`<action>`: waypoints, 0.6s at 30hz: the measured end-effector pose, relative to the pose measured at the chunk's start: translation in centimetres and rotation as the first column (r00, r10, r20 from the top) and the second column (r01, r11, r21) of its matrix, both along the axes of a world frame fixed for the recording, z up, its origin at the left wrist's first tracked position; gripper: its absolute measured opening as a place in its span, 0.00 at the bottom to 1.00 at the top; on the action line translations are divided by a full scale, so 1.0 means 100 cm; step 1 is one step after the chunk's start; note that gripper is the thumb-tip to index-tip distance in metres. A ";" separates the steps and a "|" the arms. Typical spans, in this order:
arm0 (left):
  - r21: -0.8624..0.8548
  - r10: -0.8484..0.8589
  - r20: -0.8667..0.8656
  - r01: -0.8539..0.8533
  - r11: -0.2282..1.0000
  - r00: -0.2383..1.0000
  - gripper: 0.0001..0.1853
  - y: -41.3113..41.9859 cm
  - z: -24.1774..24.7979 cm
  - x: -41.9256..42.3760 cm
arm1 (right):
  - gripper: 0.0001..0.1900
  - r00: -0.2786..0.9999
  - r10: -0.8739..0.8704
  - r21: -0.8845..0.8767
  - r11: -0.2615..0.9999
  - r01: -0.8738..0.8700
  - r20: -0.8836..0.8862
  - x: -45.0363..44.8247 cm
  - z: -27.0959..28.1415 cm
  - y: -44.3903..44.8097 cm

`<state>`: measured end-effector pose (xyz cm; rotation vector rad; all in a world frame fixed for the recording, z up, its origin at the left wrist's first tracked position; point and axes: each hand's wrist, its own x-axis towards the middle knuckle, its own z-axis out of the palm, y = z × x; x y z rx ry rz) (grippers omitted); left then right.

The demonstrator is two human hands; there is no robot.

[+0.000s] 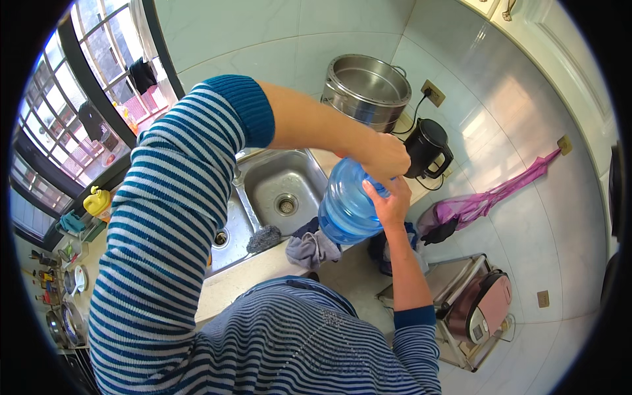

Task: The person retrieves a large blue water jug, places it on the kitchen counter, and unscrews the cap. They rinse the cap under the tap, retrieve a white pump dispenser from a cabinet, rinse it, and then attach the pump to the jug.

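A large blue clear plastic water jug (345, 202) stands at the counter's edge, right of the sink, its neck tilted towards the right. My left hand (387, 155) is at the top of the jug by its neck, fingers bent and partly hidden. My right hand (392, 202) lies against the neck from the near side, thumb on the jug's shoulder. The two hands meet there and cover the mouth of the jug. Close beyond them is a black electric kettle (427, 145). A grey cloth (313, 249) hangs over the counter edge beside the jug's base.
A steel double sink (276, 187) lies left of the jug, with a grey scrubber (264, 239) on its near rim. Behind stands a large steel pot (368, 89). At the right are a hanging purple apron or cloth (474, 207) and a pink rice cooker (479, 306) on a rack.
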<state>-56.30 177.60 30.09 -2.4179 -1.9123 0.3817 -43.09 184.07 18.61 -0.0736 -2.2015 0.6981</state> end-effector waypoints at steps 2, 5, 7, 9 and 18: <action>-0.044 0.311 0.015 -0.310 0.950 0.950 0.36 0.003 0.004 0.020 | 0.23 0.999 0.012 -0.093 0.996 -0.009 0.036 0.001 0.001 0.000; -0.201 0.593 0.179 -0.561 0.803 0.785 0.42 0.008 0.027 0.028 | 0.22 1.000 -0.002 -0.057 0.998 0.003 0.026 0.001 -0.001 0.000; -0.337 0.699 0.149 -0.629 0.701 0.699 0.42 0.009 0.041 0.028 | 0.22 1.000 -0.023 -0.011 1.000 0.023 0.004 -0.001 -0.002 0.002; -0.418 0.725 0.127 -0.627 0.658 0.677 0.38 0.005 0.049 0.023 | 0.22 0.998 -0.059 -0.002 0.998 0.059 0.010 -0.002 -0.003 0.003; -0.002 -0.481 -0.122 0.485 0.875 0.868 0.35 -0.012 0.018 -0.024 | 0.23 0.998 0.054 -0.172 0.984 -0.050 0.020 -0.002 -0.005 0.004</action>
